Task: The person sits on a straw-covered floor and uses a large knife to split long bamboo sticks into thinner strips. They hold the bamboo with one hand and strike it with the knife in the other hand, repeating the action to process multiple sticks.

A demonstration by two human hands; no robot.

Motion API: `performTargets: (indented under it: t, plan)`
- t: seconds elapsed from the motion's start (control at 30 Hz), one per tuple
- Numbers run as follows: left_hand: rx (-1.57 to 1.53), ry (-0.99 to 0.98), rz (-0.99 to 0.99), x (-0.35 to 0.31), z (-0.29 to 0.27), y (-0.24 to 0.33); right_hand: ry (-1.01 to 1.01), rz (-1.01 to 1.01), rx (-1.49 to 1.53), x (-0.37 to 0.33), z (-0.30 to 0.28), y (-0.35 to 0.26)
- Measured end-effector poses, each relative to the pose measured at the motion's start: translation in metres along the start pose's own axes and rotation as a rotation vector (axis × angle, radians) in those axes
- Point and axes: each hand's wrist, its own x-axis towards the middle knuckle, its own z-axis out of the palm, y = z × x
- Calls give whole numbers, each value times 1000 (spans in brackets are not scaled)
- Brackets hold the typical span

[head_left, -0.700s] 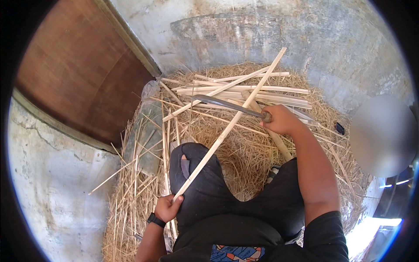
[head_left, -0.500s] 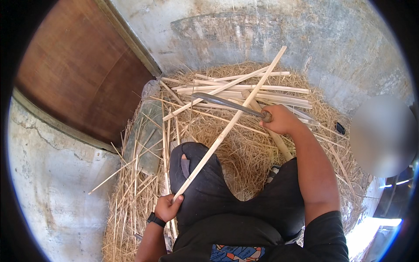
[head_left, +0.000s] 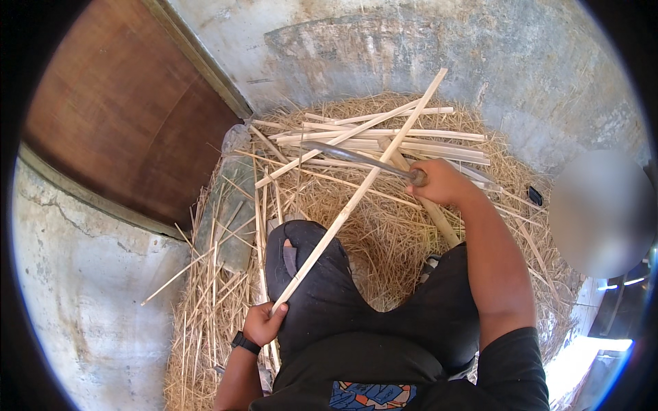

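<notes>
My left hand [head_left: 264, 323] is closed around the near end of a long pale bamboo strip [head_left: 340, 214], beside my left knee. The strip slants up and away to the right, over my thigh and toward the wall. In my right hand [head_left: 439, 182] is the handle of a long, curved, dark-bladed knife [head_left: 334, 151]. Its blade points left and crosses the strip past the middle; I cannot tell whether the edge touches it. Under my right hand, a thicker bamboo pole [head_left: 439, 220] slopes down toward my right knee.
Pale strips [head_left: 445, 147] lie piled on straw-like shavings [head_left: 384, 253] by the grey wall [head_left: 411, 48]. A brown wooden door [head_left: 130, 103] stands at left. A small black object [head_left: 535, 196] lies at right. More thin slivers [head_left: 212, 294] cover the left side.
Very little differs. The knife, slightly blurred now, has shifted a little along with my right hand. My left hand keeps its grip on the strip.
</notes>
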Motion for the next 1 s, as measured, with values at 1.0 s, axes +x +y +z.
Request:
performTargets:
  t: [1.0]
  plan:
    - [-59,-133,-6,3,-14,7,177,106,6,7,-10,17]
